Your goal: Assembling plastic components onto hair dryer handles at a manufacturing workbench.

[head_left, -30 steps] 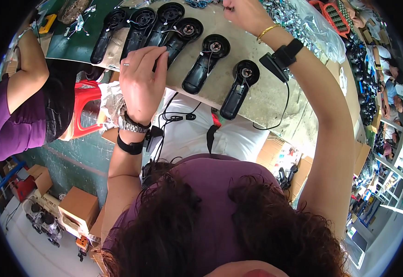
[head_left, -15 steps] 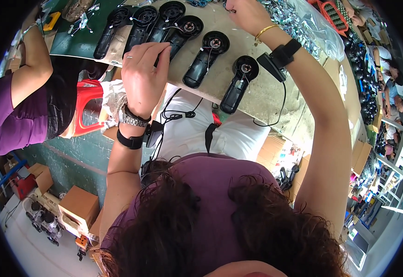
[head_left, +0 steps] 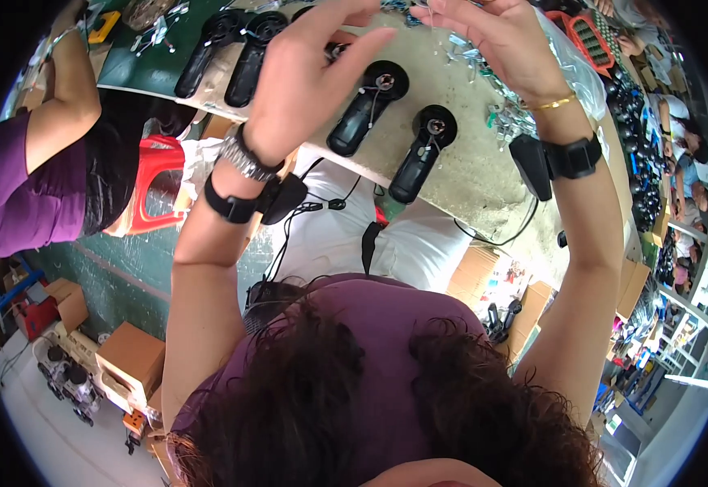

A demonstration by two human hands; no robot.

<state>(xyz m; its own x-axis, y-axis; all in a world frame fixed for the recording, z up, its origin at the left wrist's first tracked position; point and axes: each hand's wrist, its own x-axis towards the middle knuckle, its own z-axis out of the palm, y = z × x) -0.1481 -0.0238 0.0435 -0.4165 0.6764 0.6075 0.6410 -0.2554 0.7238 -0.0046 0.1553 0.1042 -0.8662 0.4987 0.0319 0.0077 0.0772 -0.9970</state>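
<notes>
Your two hands above the worktable, seen from the head. Your left hand is open, its thumb spread away from the fingers, which point toward the upper right and reach the top of the view. It lies over part of the row of black housings, hiding much of those behind it. Your right hand is raised opposite, its fingers bent toward the left one, the two hands apart; a thin pale strand shows near its fingertips, but you cannot tell whether they grip it.

Each housing has a round head and a long handle. The two nearest your right side lie fully exposed, tilted, heads away from you; each head holds a metallic round part, with fine wires leading down the handle. Two more lie left of your left hand.

Beneath and beside your right hand are scattered small parts, with a clear plastic bag and a red basket beyond. A watch circles your left wrist, a gold bracelet your right. At far left, a co-worker in purple is near a red stool.
</notes>
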